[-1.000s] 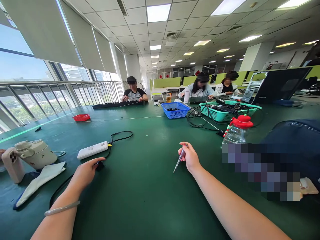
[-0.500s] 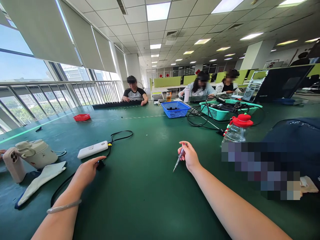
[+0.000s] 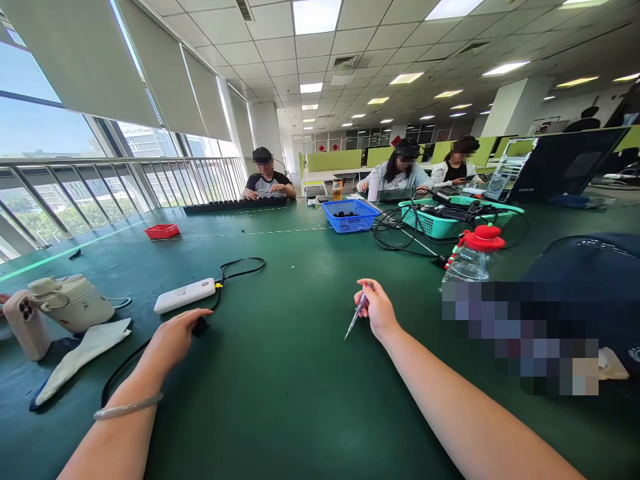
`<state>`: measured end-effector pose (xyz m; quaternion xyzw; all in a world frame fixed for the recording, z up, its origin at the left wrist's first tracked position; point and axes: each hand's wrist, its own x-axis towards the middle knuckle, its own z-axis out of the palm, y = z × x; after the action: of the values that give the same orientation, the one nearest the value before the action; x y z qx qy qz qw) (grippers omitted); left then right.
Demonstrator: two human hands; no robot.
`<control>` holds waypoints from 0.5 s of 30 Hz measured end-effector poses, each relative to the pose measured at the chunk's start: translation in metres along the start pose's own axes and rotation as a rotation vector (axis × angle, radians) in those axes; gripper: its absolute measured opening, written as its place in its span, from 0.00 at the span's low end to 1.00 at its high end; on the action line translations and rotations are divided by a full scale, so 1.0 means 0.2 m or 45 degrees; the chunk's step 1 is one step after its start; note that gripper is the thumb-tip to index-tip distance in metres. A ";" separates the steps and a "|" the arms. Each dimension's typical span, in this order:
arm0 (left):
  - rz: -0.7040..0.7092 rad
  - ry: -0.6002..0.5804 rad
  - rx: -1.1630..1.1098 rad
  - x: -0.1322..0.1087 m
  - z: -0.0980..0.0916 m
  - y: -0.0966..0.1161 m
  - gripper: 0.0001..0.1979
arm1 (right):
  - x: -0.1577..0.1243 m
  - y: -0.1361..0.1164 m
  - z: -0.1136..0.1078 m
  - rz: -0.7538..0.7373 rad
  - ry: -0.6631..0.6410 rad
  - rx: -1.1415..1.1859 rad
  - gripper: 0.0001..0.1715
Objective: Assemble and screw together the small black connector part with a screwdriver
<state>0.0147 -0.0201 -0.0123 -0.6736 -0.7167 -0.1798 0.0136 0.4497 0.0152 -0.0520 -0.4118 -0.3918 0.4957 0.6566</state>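
On the left, my left hand (image 3: pixel 173 337) lies palm down with its index finger stretched out over a black cable (image 3: pixel 116 377). A small black block (image 3: pixel 201 327) shows under its fingertips; the thumb and the other fingers are mostly hidden. A white power bank (image 3: pixel 185 296), with a cable looping from its end, lies just beyond this hand. My right hand (image 3: pixel 379 311) is closed around a slim, partly clear pen (image 3: pixel 353 321). The pen slants down to the left, its tip close to the green table (image 3: pixel 280 373); contact cannot be made out.
Farther left are a phone (image 3: pixel 30 325), a cream lidded bottle (image 3: pixel 75 303) and a white cloth-like piece (image 3: pixel 83 360). A red tray (image 3: pixel 162 231), a blue basket (image 3: pixel 350 220), a teal basket of cables (image 3: pixel 435 227) and a red-capped bottle (image 3: pixel 470 260) stand beyond. Several people sit behind.
The view has shifted very slightly. Both hands keep their places, with the pen still in my right hand. The person at far left has drawn a hand inward.
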 end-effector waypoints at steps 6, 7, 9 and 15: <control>0.036 -0.031 -0.025 0.00 0.01 -0.02 0.25 | 0.00 0.00 0.00 -0.003 -0.001 -0.005 0.26; 0.043 -0.028 -0.023 0.01 0.01 -0.02 0.25 | 0.00 0.00 0.00 -0.006 -0.005 -0.009 0.26; 0.064 -0.009 -0.012 0.01 0.01 -0.03 0.25 | 0.00 0.00 0.00 -0.010 -0.010 -0.015 0.26; 0.117 0.148 0.064 0.01 0.02 -0.03 0.23 | 0.00 0.00 0.00 0.008 0.007 -0.006 0.26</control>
<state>0.0096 -0.0167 -0.0160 -0.6935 -0.6875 -0.1997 0.0804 0.4494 0.0149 -0.0522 -0.4158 -0.3900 0.4958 0.6552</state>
